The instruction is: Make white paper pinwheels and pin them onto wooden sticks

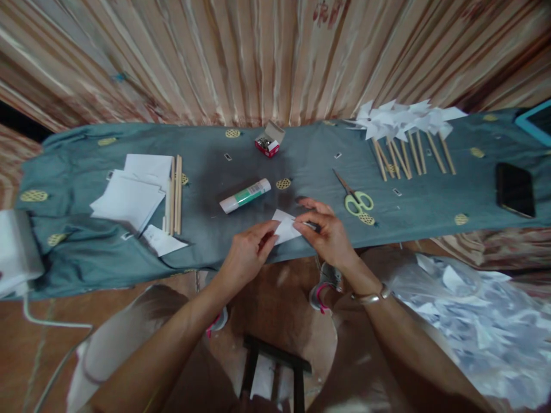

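Observation:
Between my two hands is a small piece of white paper [284, 228], held over the near edge of the cloth-covered table. My left hand [249, 252] pinches its left side between thumb and fingers. At its right side, my right hand [325, 232] is closed on the paper, and a dark, thin object shows by its fingers, too small to name. Just beyond lies a white and green glue stick [245, 196]. Green-handled scissors [355, 198] lie right of my right hand. An opened red box [269, 140] of small metal pieces stands farther back.
At left are white paper squares [129, 198], wooden sticks [175, 195] and a white device [17, 252] with a cord. Paper pinwheels [404, 123] on sticks lie at right, near a black phone [514, 189]. A clear bag of paper pieces [482, 327] sits lower right.

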The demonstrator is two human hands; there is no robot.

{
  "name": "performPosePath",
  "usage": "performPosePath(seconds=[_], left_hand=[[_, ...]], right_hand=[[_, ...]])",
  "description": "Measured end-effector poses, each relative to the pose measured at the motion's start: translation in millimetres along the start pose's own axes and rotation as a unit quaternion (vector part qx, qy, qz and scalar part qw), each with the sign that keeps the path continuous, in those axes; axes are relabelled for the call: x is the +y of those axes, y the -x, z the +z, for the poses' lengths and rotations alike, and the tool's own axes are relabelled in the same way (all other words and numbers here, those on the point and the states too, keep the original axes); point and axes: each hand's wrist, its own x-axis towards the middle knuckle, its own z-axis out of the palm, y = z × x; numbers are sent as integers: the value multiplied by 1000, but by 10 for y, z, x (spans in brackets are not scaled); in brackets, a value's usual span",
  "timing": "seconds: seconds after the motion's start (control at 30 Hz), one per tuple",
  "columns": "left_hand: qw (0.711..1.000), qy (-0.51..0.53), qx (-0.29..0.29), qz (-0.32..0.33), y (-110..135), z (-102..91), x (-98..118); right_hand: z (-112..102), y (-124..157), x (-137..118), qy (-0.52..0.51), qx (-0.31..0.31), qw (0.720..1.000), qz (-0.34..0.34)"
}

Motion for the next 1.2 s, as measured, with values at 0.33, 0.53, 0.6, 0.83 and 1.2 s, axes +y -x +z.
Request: performPosePath(seconds=[0.33, 0.53, 0.6, 0.83, 1.2], left_hand=[[973, -165, -12, 164, 191, 50, 108], [961, -218, -83, 149, 333, 214, 82], [961, -222, -84, 141, 334, 218, 73], [959, -237, -97, 121, 323, 190, 85], [948, -271, -125, 111, 310, 169, 101]], right_hand=[[212, -122, 98, 41, 40, 998, 17], [240, -121, 64, 56, 57, 997, 18], [244, -123, 54, 58, 58, 996, 17], [266, -126, 48, 65, 72, 995, 14], [304, -123, 47, 89, 75, 993, 17]])
